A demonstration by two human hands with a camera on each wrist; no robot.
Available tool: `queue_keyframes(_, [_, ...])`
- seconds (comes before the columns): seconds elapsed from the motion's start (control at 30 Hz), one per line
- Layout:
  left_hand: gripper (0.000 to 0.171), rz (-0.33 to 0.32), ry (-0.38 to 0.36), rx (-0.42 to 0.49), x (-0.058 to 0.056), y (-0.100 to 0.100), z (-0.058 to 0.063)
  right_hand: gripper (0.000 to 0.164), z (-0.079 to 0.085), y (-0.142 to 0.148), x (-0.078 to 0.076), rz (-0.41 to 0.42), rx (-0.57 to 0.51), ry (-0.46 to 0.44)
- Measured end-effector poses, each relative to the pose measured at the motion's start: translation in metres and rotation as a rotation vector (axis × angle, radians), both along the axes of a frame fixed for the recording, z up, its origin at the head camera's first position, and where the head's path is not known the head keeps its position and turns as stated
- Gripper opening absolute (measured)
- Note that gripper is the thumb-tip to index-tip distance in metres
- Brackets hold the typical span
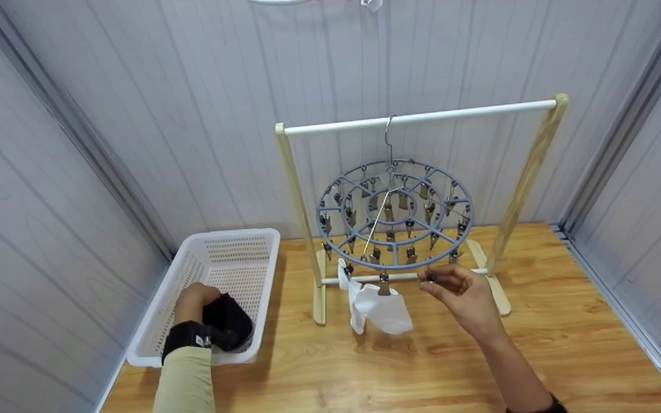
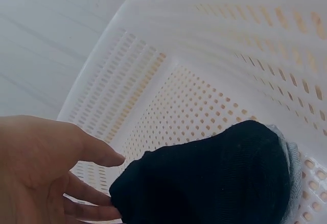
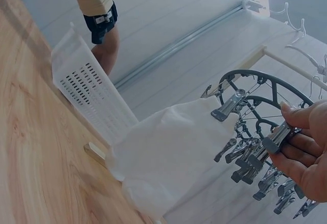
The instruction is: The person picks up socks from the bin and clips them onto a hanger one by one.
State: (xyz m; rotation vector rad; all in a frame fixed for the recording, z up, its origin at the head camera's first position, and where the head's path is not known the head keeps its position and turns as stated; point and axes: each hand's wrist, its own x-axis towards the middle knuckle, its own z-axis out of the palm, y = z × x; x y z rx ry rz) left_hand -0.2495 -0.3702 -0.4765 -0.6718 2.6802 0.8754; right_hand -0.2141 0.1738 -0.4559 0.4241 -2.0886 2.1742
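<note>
My left hand (image 1: 195,298) reaches down into the white basket (image 1: 276,258). In the left wrist view its thumb and fingers stand apart at the near end of a black sock (image 2: 199,178), with the fingertips right at the cloth. A grey sock (image 2: 295,183) shows along the black one's far edge. My right hand (image 1: 468,301) pinches a metal clip (image 3: 278,137) at the front rim of the round drying hanger (image 1: 393,266). Left of that hand, white socks (image 1: 385,312) hang from clips on the same rim.
The hanger hooks over the white bar (image 1: 468,113) of a wooden-legged rack (image 1: 299,201). Several other metal clips dangle from its rings. The basket stands on the wooden table (image 1: 330,373) left of the rack, near the panelled wall (image 1: 216,115).
</note>
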Motion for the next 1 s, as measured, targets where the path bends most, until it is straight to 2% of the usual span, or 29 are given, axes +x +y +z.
queue_keyframes(0.13, [0.028, 0.011, -0.012, -0.018, -0.0003, -0.0013, -0.0013, 0.031, -0.0003, 0.0009, -0.0005, 0.003, -0.005, 0.008])
queue_keyframes(0.33, [0.046, 0.110, 0.010, 0.097, 0.0017, 0.0014, -0.0026, 0.033, -0.0001, 0.0015, -0.0008, 0.010, -0.006, 0.021])
queue_keyframes(0.47, [0.045, 0.154, 0.009, 0.150, 0.0033, 0.0022, -0.0022, 0.033, 0.0001, 0.0016, 0.0000, 0.008, -0.010, 0.017])
queue_keyframes(0.67, [0.034, 0.170, 0.019, 0.185, 0.0022, -0.0004, -0.0060, 0.029, 0.0004, 0.0002, 0.0012, -0.003, 0.003, 0.003])
queue_keyframes(0.83, [0.020, 0.166, 0.085, 0.223, 0.0018, -0.0034, -0.0080, 0.028, 0.0004, -0.0006, 0.0016, -0.004, 0.006, -0.006])
queue_keyframes(0.93, [0.022, 0.162, 0.137, 0.274, 0.0032, -0.0056, -0.0059, 0.029, 0.0000, -0.0009, 0.0016, -0.001, -0.003, -0.008])
queue_keyframes(1.0, [0.030, 0.148, 0.167, 0.310, 0.0046, -0.0069, -0.0033, 0.029, -0.0004, -0.0016, 0.0016, 0.006, -0.006, -0.009])
